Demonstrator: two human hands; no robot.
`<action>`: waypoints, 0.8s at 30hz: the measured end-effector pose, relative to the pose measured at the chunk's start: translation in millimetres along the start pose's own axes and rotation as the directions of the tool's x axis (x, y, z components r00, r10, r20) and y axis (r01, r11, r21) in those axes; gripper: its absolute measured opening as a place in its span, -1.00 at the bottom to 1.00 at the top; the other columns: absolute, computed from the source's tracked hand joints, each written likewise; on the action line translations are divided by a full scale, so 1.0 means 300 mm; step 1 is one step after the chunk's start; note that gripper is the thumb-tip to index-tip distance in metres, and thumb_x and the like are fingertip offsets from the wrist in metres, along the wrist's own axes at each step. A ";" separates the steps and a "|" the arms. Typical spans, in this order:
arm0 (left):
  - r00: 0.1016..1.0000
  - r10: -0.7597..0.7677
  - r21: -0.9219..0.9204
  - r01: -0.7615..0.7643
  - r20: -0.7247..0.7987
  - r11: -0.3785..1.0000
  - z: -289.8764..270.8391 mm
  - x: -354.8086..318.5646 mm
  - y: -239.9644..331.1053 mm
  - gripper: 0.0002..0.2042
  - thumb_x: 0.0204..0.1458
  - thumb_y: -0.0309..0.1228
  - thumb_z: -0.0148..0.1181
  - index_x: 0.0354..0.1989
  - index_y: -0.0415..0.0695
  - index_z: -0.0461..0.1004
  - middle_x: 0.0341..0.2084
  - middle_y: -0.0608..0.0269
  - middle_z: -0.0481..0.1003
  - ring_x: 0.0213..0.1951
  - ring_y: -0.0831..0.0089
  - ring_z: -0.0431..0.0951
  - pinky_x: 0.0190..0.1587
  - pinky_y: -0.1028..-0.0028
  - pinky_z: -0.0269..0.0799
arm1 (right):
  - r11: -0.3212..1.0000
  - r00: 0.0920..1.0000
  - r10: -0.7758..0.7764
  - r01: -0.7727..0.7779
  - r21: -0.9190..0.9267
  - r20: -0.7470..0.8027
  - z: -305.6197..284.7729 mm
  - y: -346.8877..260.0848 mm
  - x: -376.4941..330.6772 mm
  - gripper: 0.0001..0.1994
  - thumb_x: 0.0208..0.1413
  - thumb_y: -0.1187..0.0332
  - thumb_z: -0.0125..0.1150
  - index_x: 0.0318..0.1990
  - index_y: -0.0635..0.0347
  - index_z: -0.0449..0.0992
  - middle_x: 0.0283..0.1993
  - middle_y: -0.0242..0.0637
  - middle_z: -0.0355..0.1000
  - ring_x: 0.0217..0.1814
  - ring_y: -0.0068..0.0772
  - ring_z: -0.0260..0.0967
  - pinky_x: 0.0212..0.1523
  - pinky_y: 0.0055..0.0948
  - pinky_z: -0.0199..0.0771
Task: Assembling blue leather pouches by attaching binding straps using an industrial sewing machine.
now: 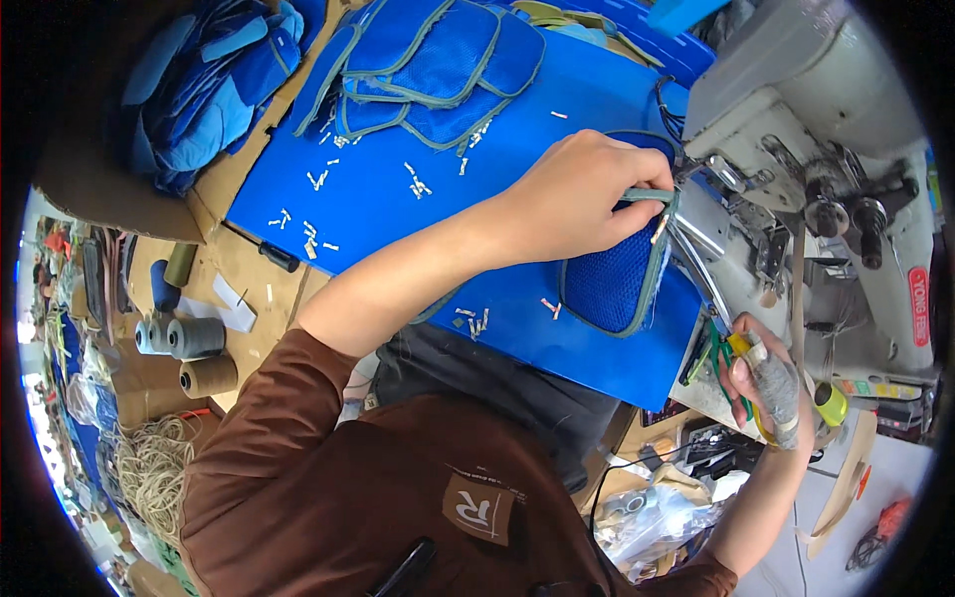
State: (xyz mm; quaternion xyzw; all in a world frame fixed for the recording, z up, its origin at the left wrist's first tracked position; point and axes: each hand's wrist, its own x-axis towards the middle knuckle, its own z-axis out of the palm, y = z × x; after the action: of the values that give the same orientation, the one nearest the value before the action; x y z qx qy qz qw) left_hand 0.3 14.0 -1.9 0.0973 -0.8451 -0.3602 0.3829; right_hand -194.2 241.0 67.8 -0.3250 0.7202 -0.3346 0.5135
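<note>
My left hand [589, 197] pinches the grey-green edge binding of a blue mesh fabric piece [612, 287] between thumb and fingers. The piece has rounded corners and lies partly under that hand on the blue work surface [502, 348]. My right hand [768, 383], with a grey wrap and a yellow band on it, is closed round the green handles of a pair of scissors [703, 267]. Their metal blades point up toward the bound edge beside my left fingertips. Whether the blades touch the binding I cannot tell.
A grey-white sewing machine [796, 129] stands close on the right. Bound blue mesh pieces [438, 60] are stacked at the back. Small pale scraps [418, 182] are scattered on the surface. At left are a box of blue pieces [224, 90] and thread cones [196, 338].
</note>
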 end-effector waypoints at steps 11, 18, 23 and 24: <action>0.992 0.119 -0.005 -0.119 0.041 0.993 -0.010 0.010 -0.051 -0.83 -0.04 -0.45 0.35 -0.26 -0.17 0.55 -0.34 0.18 0.56 -0.33 0.23 0.58 -0.35 0.38 0.47 | 0.900 0.998 0.028 -0.048 -0.433 -0.052 -0.011 -0.181 0.030 -0.49 -0.18 0.12 0.56 -0.36 0.17 0.28 -0.51 -0.57 0.17 -0.43 -0.74 0.04 -0.45 -0.65 0.03; 0.976 0.210 -0.094 -0.205 0.053 0.974 -0.020 0.019 -0.076 -0.67 -0.10 -0.26 0.47 -0.22 -0.16 0.57 -0.29 0.22 0.55 -0.44 0.30 0.54 -0.45 0.43 0.44 | 0.860 0.998 -0.014 -0.017 -0.510 -0.057 -0.014 -0.225 0.043 -0.49 -0.24 0.20 0.58 -0.40 0.16 0.25 -0.53 -0.57 0.17 -0.45 -0.72 0.05 -0.49 -0.60 0.00; 0.976 0.200 -0.044 -0.197 0.080 0.979 -0.026 0.021 -0.067 -0.65 -0.13 -0.25 0.48 -0.23 -0.17 0.56 -0.29 0.21 0.55 -0.46 0.27 0.53 -0.43 0.39 0.42 | 0.800 0.994 -0.110 0.079 -0.595 -0.015 -0.024 -0.218 0.067 -0.49 -0.28 0.26 0.60 -0.42 0.15 0.23 -0.55 -0.55 0.13 -0.48 -0.69 0.02 -0.53 -0.53 -0.01; 0.976 0.204 -0.045 -0.200 0.082 0.979 -0.026 0.022 -0.066 -0.65 -0.13 -0.25 0.48 -0.23 -0.17 0.56 -0.29 0.21 0.55 -0.46 0.27 0.53 -0.43 0.39 0.42 | 0.800 0.994 -0.111 0.078 -0.594 -0.019 -0.023 -0.222 0.072 -0.49 -0.28 0.26 0.60 -0.42 0.15 0.23 -0.55 -0.55 0.13 -0.48 -0.69 0.02 -0.53 -0.53 -0.01</action>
State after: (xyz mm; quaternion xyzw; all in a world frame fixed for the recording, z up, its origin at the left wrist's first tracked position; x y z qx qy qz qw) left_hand -0.8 -7.4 -8.0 -0.0117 -0.8595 -0.3387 0.3827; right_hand -198.0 186.8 112.7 -0.4956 0.7847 -0.1269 0.3501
